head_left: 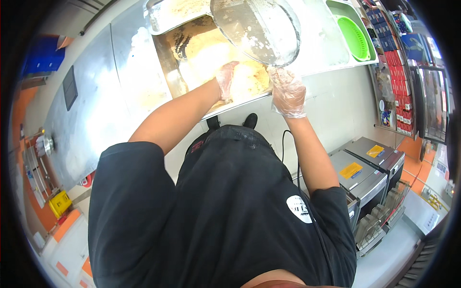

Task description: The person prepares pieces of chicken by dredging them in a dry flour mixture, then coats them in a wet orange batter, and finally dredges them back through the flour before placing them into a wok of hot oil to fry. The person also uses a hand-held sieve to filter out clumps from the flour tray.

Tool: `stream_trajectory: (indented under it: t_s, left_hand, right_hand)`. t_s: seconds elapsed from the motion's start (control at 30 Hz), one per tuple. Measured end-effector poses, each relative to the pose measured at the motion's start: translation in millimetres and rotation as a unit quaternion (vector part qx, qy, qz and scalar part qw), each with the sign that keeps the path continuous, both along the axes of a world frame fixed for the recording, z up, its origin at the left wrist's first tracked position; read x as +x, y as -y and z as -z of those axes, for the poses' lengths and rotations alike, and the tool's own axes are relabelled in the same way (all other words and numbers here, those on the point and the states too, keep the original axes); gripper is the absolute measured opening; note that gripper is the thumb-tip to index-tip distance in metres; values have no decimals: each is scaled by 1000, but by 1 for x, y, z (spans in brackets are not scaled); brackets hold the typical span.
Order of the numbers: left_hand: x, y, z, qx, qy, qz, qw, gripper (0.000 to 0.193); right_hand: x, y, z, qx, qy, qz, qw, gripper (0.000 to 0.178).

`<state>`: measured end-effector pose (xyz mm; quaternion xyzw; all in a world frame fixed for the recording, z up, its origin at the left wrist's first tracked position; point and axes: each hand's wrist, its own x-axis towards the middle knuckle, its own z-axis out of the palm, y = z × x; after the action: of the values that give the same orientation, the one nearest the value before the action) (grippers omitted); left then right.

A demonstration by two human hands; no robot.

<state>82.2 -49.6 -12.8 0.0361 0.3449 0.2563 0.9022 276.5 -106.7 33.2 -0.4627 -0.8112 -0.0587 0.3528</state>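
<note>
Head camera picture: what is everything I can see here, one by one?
round metal bowl: one, silver, flour-dusted, tilted over the tray, held at its rim.
wide metal tray of pale flour: one, steel, set in the counter.
steel counter: one, grey, left of the tray.
green plastic colander: one, in a white tub, upper right.
red boxes: many, stacked on right shelves.
grey steel cabinets: several, lower right.
left hand: clear glove, in the flour.
right hand: clear glove, gripping the bowl.
</note>
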Motion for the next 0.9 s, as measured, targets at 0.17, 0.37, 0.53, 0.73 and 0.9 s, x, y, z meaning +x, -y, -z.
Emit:
stream_trajectory:
  t_s: [0.17,0.37,0.53,0.73,0.9]
  left_hand:
    - [-35,14,-51,-45,-59,-159,984,50]
    - [-51,2,-59,89,-7,-174,981,46]
    - [-27,3,-38,108,-295,-162,935,36]
    - [-20,20,41,654,-468,481,348,28]
    - [11,-5,-18,699,-335,357,522,39]
  right_hand:
    - [9,0,-4,-83,134,-3,988,30]
    - [-6,-5,-20,-245,147,19,958,25]
    - [-1,-15,-11,-284,141,15,948,19]
    - [-4,-7,-1,-288,17,41,957,17]
    - [1,2,3,-222,76,101,967,22]
